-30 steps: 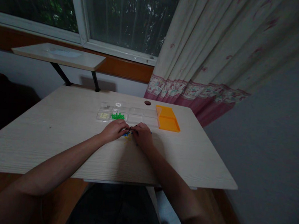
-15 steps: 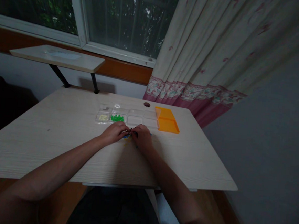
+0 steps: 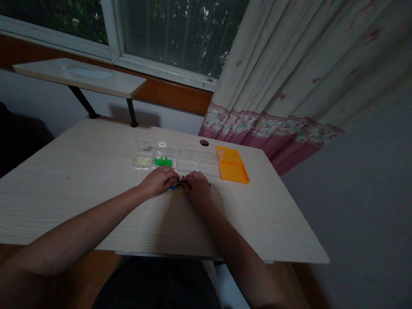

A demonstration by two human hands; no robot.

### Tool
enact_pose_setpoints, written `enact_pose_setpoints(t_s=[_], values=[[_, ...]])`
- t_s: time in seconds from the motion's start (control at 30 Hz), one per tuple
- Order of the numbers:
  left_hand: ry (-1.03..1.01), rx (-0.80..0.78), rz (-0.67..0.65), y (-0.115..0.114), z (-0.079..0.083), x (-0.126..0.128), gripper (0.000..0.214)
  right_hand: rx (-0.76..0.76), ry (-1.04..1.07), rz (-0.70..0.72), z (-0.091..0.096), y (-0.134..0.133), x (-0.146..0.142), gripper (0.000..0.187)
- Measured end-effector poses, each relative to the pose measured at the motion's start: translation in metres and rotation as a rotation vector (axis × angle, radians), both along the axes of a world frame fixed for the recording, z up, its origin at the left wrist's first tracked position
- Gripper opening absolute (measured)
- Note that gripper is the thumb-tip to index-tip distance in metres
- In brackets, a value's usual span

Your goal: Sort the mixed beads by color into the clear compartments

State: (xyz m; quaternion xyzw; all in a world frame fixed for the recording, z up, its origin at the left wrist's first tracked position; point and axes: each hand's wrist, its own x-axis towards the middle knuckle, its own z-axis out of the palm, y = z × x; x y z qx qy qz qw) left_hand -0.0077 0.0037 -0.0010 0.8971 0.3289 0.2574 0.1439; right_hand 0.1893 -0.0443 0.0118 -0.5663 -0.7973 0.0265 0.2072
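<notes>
My left hand (image 3: 160, 180) and my right hand (image 3: 196, 188) meet over a small pile of blue and yellow pieces (image 3: 175, 187) on the table. The fingers of both hands are closed in a pinch at the pile, around small dark bits too tiny to name. Just beyond my hands lies a clear compartment tray (image 3: 188, 165). Its front left compartment holds pale yellowish pieces (image 3: 143, 161), and the one beside it holds bright green pieces (image 3: 163, 161). My fingers hide part of the pile.
An orange two-part tray or lid (image 3: 233, 172) adjoins the clear tray's right end. A white ring (image 3: 161, 145) lies near the tray's back left. The pale wooden table (image 3: 265, 221) has a round hole (image 3: 204, 143) at the back and a raised shelf (image 3: 100, 85) at back left.
The view has shifted slightly. Both hands stay over the pile with only small finger movements; the trays keep their places.
</notes>
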Motion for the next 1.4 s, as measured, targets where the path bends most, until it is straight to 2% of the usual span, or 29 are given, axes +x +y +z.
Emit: enact_pose_setpoints(t_s=[0.23,0.4,0.6,0.73,0.93,1.03,1.4], values=[[0.009,0.007,0.018,0.000,-0.001,-0.002,0.022,0.000,0.061,0.034,-0.003,0.000,0.003,0.012],[0.007,-0.014,0.029,-0.001,0.004,-0.002,0.022,0.026,0.217,0.032,-0.006,0.004,0.009,0.010],[0.020,-0.020,0.040,-0.001,0.003,0.000,0.016,0.103,0.342,-0.059,-0.005,0.009,0.018,0.015],[0.034,-0.006,0.045,-0.001,0.004,0.000,0.013,0.207,0.392,-0.151,-0.006,0.011,0.020,0.017],[0.074,0.024,0.058,-0.004,0.007,0.004,0.010,0.344,0.345,-0.369,-0.010,0.019,0.026,0.017],[0.065,0.030,0.062,-0.004,0.005,0.005,0.011,0.354,0.298,-0.430,-0.011,0.024,0.030,0.017],[0.002,-0.018,0.098,-0.001,0.001,0.004,0.014,0.234,0.232,-0.337,-0.010,0.026,0.030,0.021]])
